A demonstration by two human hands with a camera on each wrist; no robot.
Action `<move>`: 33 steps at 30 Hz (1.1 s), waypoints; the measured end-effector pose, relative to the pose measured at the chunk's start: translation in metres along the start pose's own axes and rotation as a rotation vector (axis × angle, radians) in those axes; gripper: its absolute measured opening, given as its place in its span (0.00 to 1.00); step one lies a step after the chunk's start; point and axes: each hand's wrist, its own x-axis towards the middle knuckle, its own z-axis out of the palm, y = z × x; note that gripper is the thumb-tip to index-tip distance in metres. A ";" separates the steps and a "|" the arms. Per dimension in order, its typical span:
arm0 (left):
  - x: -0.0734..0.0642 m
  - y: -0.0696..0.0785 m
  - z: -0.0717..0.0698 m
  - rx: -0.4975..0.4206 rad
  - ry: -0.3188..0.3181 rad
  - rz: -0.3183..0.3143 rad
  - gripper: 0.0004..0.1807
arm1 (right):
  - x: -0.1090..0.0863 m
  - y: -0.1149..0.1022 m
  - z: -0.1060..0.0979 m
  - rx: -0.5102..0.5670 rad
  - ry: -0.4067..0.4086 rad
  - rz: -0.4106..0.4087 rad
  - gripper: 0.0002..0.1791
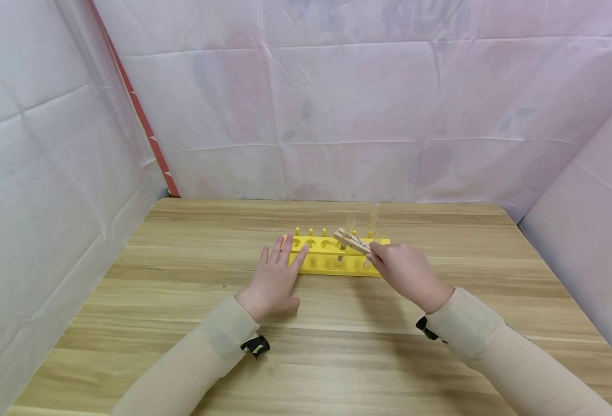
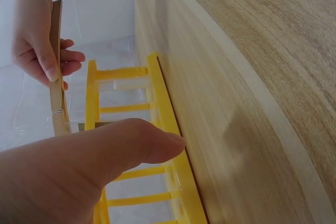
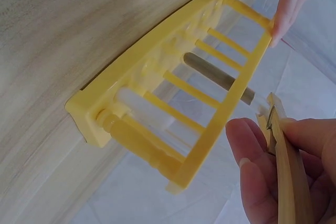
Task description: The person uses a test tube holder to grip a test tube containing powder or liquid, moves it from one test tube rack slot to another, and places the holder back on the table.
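A yellow test tube rack (image 1: 313, 270) stands on the table. My left hand (image 1: 273, 282) rests on its left end with fingers spread, the thumb (image 2: 152, 142) lying in front of the rack. My right hand (image 1: 407, 273) grips a wooden test tube holder (image 1: 353, 241) near the rack's right part. The holder's front end meets the upper part of a test tube with dark grey contents (image 3: 210, 71), which stands in the rack; whether it clamps the glass I cannot tell. A second test tube with white contents (image 3: 140, 104) stands nearer the right end.
The wood-grain table (image 1: 181, 300) extends around the rack on all sides. Pale, creased sheets (image 1: 347, 104) hang behind the table and at both sides. A red strip (image 1: 140, 110) runs down the back left corner.
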 end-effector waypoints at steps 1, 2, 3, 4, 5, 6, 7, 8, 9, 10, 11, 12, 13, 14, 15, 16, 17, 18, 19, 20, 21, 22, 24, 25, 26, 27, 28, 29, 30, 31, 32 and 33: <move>0.000 0.000 0.000 0.001 0.001 -0.001 0.60 | 0.000 0.000 0.000 -0.001 0.002 -0.001 0.17; 0.000 0.000 0.000 0.001 0.002 0.000 0.60 | 0.000 0.000 0.000 0.000 0.003 0.000 0.17; 0.000 0.000 0.000 0.002 0.000 -0.001 0.60 | 0.000 0.000 0.000 0.001 0.002 0.004 0.17; 0.000 0.000 0.000 0.003 0.000 -0.001 0.60 | 0.000 0.000 0.000 0.002 0.002 0.008 0.17; 0.000 0.000 0.000 0.001 0.003 0.001 0.60 | 0.000 0.000 -0.001 0.003 0.002 0.010 0.17; 0.000 0.000 0.000 0.000 0.000 -0.001 0.60 | 0.001 0.000 -0.001 0.004 0.001 0.012 0.17; 0.000 0.000 0.000 -0.001 -0.004 -0.002 0.60 | 0.001 0.000 -0.001 0.006 0.001 0.013 0.17; 0.000 0.000 0.000 -0.001 -0.002 -0.002 0.60 | 0.001 0.000 -0.001 0.007 0.001 0.015 0.16; 0.000 0.000 0.000 -0.002 -0.001 -0.002 0.60 | 0.001 0.001 -0.002 0.007 -0.001 0.016 0.16; 0.000 0.000 0.000 -0.001 0.000 -0.002 0.60 | 0.001 0.001 -0.002 0.009 -0.001 0.016 0.16; 0.000 0.000 0.001 0.000 -0.001 -0.002 0.60 | 0.001 0.001 -0.002 0.010 -0.002 0.016 0.16; 0.001 0.000 0.001 0.002 -0.002 -0.003 0.60 | 0.000 0.001 -0.002 0.011 -0.003 0.017 0.16; 0.000 0.000 0.001 0.002 0.001 -0.003 0.60 | 0.000 0.001 -0.003 0.011 -0.002 0.017 0.16; 0.000 0.000 0.001 0.002 0.004 -0.002 0.60 | 0.000 0.001 -0.003 0.011 -0.001 0.017 0.16; 0.000 0.000 0.001 0.002 0.006 -0.001 0.60 | 0.000 0.001 -0.003 0.013 0.001 0.016 0.16; 0.000 0.000 0.001 0.003 0.005 -0.002 0.60 | 0.000 0.001 -0.003 0.013 0.005 0.014 0.16; 0.000 0.000 0.001 0.004 0.005 -0.003 0.60 | 0.000 0.001 -0.003 0.012 0.009 0.011 0.16; 0.000 0.000 0.001 0.005 0.006 -0.002 0.61 | 0.000 0.001 -0.003 0.011 0.014 0.008 0.16; 0.000 0.000 0.001 0.007 0.007 -0.002 0.61 | -0.001 0.001 -0.004 0.010 0.016 0.006 0.16; 0.000 0.000 0.001 0.010 0.009 0.000 0.61 | -0.001 0.001 -0.004 0.008 0.018 0.004 0.16; 0.000 0.000 0.001 0.013 0.011 0.001 0.61 | -0.001 0.001 -0.005 0.006 0.019 0.003 0.16; 0.000 0.000 0.001 0.015 0.011 0.001 0.61 | -0.001 0.001 -0.005 0.003 0.018 0.002 0.16; 0.000 0.000 0.002 0.019 0.012 0.003 0.61 | -0.001 0.000 -0.006 0.001 0.015 0.004 0.16; 0.000 0.000 0.002 0.021 0.012 0.002 0.61 | -0.001 0.000 -0.006 0.002 0.014 0.004 0.16; 0.000 0.000 0.002 0.022 0.011 0.002 0.61 | -0.001 -0.001 -0.006 0.004 0.016 0.003 0.16; 0.000 0.000 0.002 0.023 0.010 0.001 0.61 | -0.001 -0.001 -0.007 0.006 0.017 0.002 0.16; 0.000 0.000 0.002 0.023 0.007 0.000 0.61 | -0.001 -0.001 -0.007 0.007 0.019 0.001 0.17; 0.000 0.000 0.002 0.023 0.009 0.000 0.61 | -0.001 -0.001 -0.008 0.009 0.021 0.000 0.17; 0.000 0.000 0.002 0.023 0.008 0.000 0.61 | -0.001 -0.001 -0.008 0.010 0.021 0.000 0.17; 0.000 0.000 0.002 0.022 0.008 0.001 0.61 | -0.001 -0.001 -0.008 0.010 0.021 0.000 0.17; 0.000 0.000 0.002 0.020 0.008 0.002 0.61 | -0.001 -0.002 -0.008 0.008 0.020 0.001 0.17; 0.000 0.000 0.002 0.017 0.008 0.002 0.60 | -0.001 -0.002 -0.009 0.008 0.019 0.002 0.17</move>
